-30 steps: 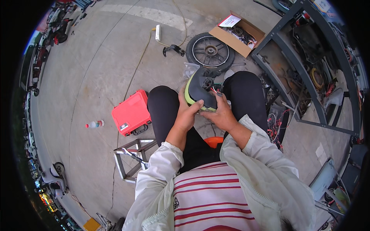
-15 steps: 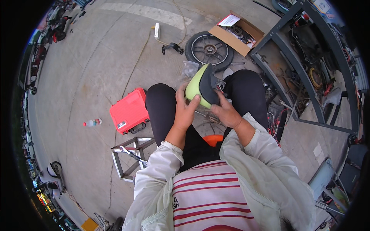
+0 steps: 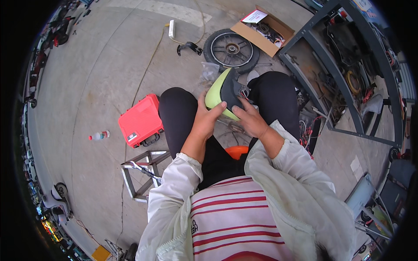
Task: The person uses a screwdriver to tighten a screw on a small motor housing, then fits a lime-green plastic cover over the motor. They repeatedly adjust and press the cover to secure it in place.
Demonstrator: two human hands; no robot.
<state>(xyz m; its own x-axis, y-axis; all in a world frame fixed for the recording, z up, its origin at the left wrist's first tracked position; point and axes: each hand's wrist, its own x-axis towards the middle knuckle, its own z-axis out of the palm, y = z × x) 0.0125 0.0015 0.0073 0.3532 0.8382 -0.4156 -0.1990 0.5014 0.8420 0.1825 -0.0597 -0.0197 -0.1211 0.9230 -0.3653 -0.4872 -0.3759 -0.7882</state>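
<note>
I sit with both knees apart and hold a lime-green and black plastic housing (image 3: 222,89) above my lap. My left hand (image 3: 206,118) grips its lower left green edge, thumb on the face. My right hand (image 3: 249,119) holds its lower right side, fingers on the black inner part where thin wires show. The housing is tilted up on its edge, the green shell facing left.
A small black wheel (image 3: 230,50) lies on the concrete ahead, beside an open cardboard box (image 3: 265,30) of parts. A red tool case (image 3: 140,119) and a plastic bottle (image 3: 99,135) lie left. A metal frame stool (image 3: 141,172) stands near my left elbow. A grey metal rack (image 3: 344,74) runs along the right.
The housing has been turned from lying fairly flat to standing on edge, green shell swung to the left. Both hands shifted their grip with it.
</note>
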